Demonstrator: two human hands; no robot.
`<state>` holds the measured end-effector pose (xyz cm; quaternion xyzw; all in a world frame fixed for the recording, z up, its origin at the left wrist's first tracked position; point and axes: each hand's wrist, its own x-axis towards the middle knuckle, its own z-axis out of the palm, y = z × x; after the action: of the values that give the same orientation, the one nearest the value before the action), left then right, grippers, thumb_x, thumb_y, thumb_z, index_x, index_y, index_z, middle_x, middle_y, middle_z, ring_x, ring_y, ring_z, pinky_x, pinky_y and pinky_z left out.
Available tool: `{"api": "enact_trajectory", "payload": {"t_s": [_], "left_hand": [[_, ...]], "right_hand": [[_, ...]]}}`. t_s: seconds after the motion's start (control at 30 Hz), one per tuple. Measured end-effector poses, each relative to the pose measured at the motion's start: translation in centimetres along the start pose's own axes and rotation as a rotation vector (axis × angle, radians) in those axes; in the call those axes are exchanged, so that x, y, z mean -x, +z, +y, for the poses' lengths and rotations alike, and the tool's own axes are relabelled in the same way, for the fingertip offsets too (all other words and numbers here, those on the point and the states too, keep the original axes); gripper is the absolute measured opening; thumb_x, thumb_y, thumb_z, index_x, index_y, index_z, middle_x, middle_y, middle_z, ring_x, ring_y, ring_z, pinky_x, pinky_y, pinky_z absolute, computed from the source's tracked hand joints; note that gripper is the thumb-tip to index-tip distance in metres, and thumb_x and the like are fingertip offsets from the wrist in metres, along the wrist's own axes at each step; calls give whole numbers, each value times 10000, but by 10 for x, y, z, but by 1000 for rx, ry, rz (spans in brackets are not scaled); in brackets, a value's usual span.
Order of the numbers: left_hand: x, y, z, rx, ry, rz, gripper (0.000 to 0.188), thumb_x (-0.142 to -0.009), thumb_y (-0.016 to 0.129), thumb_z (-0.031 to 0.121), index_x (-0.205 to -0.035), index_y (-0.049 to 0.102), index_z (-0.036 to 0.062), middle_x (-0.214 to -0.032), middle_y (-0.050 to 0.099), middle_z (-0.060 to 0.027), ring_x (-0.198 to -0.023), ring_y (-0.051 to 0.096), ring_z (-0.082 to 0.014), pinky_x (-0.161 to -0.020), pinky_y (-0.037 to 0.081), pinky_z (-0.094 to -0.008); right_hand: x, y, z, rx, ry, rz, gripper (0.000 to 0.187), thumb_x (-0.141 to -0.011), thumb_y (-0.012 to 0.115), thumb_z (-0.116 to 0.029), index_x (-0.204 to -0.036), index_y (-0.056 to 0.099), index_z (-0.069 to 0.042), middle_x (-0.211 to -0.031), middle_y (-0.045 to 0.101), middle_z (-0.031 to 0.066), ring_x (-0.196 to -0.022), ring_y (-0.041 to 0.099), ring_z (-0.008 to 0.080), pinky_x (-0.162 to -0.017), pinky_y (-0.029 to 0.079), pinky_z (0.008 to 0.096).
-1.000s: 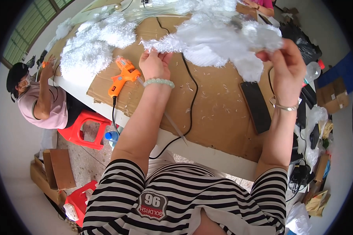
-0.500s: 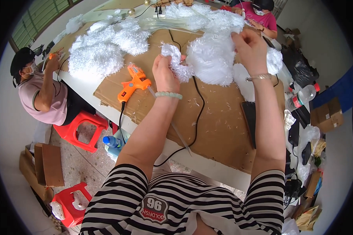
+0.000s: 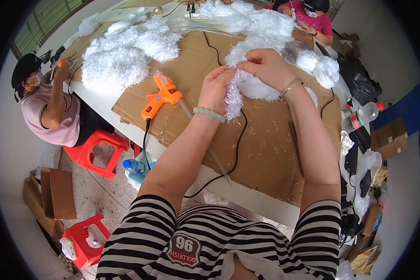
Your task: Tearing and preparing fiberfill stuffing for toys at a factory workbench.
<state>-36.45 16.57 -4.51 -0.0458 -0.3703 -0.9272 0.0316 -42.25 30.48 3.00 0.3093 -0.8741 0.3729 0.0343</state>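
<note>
My left hand [image 3: 215,91] is closed on a strip of white fluffy fabric [image 3: 234,101], which hangs below its fingers. Thumb and fingertips of my right hand [image 3: 271,69] are pinched together at the strip's upper end, close against the left fingertips. Whatever is in that pinch is too small to make out. Beyond both hands, a larger white fluffy piece [image 3: 259,88] lies on the cardboard, partly hidden by the right hand. To the left of my left hand rests an orange glue gun [image 3: 163,97], with a long translucent glue stick [image 3: 212,153] running out from its back.
Brown cardboard [image 3: 261,154] covers the table. White fluffy heaps [image 3: 114,67] lie at the far left and far middle. A black cable [image 3: 240,144] crosses the cardboard. A plastic bottle [image 3: 363,116] is at the right edge. Co-workers sit left [image 3: 51,107] and far right [image 3: 319,23].
My right hand has come down and left from above the larger fluffy piece to meet my left hand. The left hand has shifted slightly right with the strip.
</note>
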Motion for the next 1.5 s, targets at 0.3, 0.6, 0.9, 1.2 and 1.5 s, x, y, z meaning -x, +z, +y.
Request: {"api": "enact_trajectory", "payload": {"t_s": [0.3, 0.6, 0.9, 1.2, 1.5], "left_hand": [[-7, 4, 0, -148, 108, 75, 151, -789, 557, 32, -926, 570, -28, -732, 589, -69, -475, 522, -121, -463, 440, -244], [-87, 28, 6, -1473, 662, 379, 248, -753, 571, 76, -989, 589, 1, -848, 629, -169, -725, 615, -303, -662, 495, -369], [-91, 17, -59, -2010, 643, -362, 310, -841, 483, 290, -1101, 562, 141, -1234, 499, -39, -1198, 397, -269, -927, 291, -578], [-86, 26, -53, -2004, 389, -450, 393, -828, 508, 373, -1165, 523, 171, -1227, 502, -40, -1172, 424, -271, -954, 281, -545], [-60, 53, -27, -1767, 952, -223, 505, -795, 560, 426, -1169, 520, 88, -1185, 527, -144, -1182, 409, -331, -955, 291, -521]], "right_hand": [[-10, -46, 26, -393, 284, 333, 185, -732, 680, -200, -720, 604, -32, -599, 502, -26, -539, 431, 45, -482, 339, 193], [19, -80, 97, 77, 422, 295, 380, -722, 670, -336, -833, 632, 26, -704, 603, 65, -634, 543, 135, -602, 436, 258], [86, -86, 100, 531, 459, -43, 564, -648, 671, -430, -1026, 590, -19, -1012, 607, 150, -938, 575, 294, -815, 444, 328], [82, -76, 155, 170, 669, -159, 588, -611, 701, -388, -992, 589, 46, -942, 615, 173, -828, 599, 283, -753, 458, 339], [93, -102, 122, -491, 547, 299, 487, -688, 712, -211, -1058, 536, 53, -925, 607, 94, -792, 586, 151, -710, 463, 272]]}}
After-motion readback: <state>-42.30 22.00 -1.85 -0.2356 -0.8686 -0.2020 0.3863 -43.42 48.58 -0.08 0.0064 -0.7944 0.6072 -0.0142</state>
